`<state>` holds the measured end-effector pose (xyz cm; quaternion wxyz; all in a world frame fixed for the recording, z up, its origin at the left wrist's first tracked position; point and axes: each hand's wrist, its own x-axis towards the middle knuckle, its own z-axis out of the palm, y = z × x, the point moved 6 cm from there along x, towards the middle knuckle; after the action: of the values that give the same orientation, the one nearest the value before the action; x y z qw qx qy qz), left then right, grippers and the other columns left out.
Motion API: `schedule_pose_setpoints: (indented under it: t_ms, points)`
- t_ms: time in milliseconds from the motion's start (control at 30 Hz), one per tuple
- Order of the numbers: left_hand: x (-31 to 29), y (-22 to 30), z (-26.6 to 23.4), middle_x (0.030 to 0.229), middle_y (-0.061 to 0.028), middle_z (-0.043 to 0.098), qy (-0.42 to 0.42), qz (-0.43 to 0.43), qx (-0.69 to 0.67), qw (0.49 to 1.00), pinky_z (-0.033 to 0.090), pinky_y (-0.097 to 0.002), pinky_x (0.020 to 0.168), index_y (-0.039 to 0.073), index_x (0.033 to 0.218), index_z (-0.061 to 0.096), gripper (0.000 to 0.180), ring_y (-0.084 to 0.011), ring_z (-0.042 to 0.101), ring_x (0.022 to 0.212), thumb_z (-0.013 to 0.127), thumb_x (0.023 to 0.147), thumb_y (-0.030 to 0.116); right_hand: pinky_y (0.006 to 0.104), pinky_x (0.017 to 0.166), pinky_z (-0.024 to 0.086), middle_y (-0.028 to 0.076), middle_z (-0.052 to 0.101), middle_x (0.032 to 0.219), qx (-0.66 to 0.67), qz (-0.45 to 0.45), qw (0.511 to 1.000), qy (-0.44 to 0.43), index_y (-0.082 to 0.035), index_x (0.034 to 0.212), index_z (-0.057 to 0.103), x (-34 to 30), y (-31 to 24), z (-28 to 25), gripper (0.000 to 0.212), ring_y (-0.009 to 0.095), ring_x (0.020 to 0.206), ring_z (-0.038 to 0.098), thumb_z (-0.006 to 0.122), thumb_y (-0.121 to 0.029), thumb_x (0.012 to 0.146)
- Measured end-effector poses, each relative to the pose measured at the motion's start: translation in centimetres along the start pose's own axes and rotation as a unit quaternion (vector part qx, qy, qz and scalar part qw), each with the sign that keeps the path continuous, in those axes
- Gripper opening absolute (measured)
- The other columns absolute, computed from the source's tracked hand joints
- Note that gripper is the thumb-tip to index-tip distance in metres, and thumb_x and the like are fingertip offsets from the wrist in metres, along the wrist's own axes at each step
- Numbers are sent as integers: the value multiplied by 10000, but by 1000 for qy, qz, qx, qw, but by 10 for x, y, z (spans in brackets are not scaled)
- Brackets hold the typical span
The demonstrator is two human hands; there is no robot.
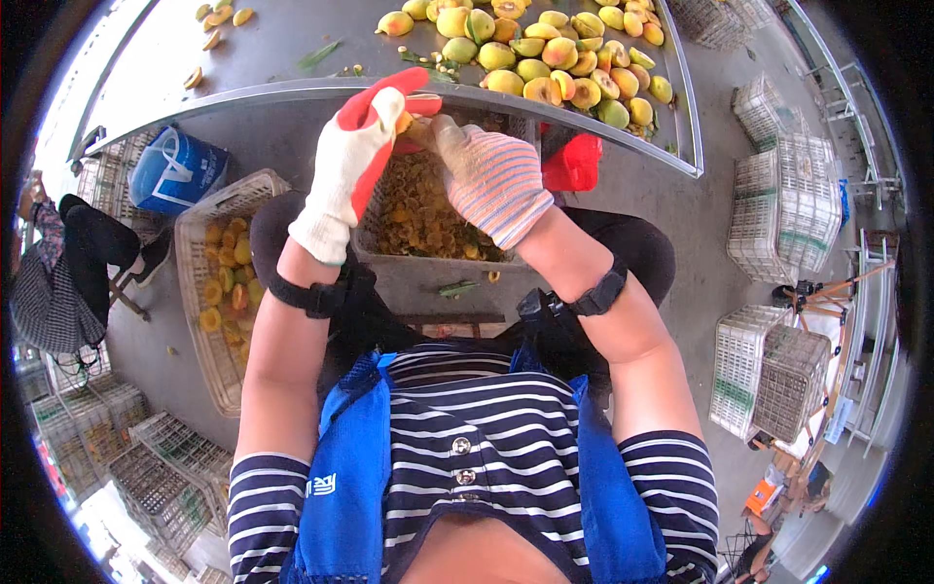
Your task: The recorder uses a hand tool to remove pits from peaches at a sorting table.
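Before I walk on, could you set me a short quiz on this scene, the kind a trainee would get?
1. Multiple choice: which hand wears the striped glove?
A: the left
B: the right
C: both

2. True or false: the blue bucket is on the person's right.

3. Fill in: on the metal table, most of the fruit is heaped toward the ____ side of the picture.

Key:
1. B, the right hand.
2. False; it is on the person's left.
3. Right.
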<state>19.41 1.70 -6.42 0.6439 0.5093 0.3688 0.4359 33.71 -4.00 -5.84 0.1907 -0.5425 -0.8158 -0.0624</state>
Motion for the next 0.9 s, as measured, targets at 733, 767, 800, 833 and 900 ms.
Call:
schedule_pose_setpoints:
  t_ms: [733, 767, 800, 833, 900]
  points:
    - [2, -22, 27, 1344, -148, 699, -82, -45, -82, 992, 541, -366, 1034, 22, 1474, 577, 562, -232, 688, 1166, 622, 1064, 404, 430, 589, 555, 154, 685, 855, -41, 13, 999, 3, 51, 1305, 568, -21, 2, 1, 437, 300, 712, 710, 551, -171, 930]
    - [3, -24, 29, 1344, -145, 697, -93, -53, -97, 990, 538, -366, 1035, 22, 1471, 580, 564, -227, 683, 1170, 619, 1065, 412, 430, 590, 555, 153, 686, 854, -43, 27, 999, -10, 43, 1301, 571, -22, 5, 1, 428, 299, 710, 711, 550, -172, 931]
    - [4, -27, 31, 1344, -141, 696, -103, -60, -112, 986, 534, -366, 1037, 23, 1469, 583, 567, -222, 677, 1174, 616, 1066, 421, 437, 596, 557, 153, 687, 856, -29, 24, 999, 10, 36, 1296, 575, -22, 5, -3, 419, 302, 718, 714, 548, -170, 933]
    - [4, -26, 33, 1356, -140, 689, -117, -43, -110, 986, 528, -366, 1043, 25, 1474, 577, 568, -219, 669, 1190, 606, 1071, 423, 444, 603, 558, 153, 688, 858, -20, 32, 999, 11, 29, 1291, 580, -22, 7, -5, 409, 306, 727, 717, 546, -168, 934]
    - [7, -24, 38, 1381, -137, 676, -148, -1, -88, 985, 517, -367, 1056, 29, 1485, 567, 568, -214, 652, 1221, 586, 1081, 428, 454, 612, 561, 153, 691, 862, -11, 50, 999, 9, 15, 1271, 589, -20, 15, -8, 379, 313, 741, 723, 539, -163, 940]
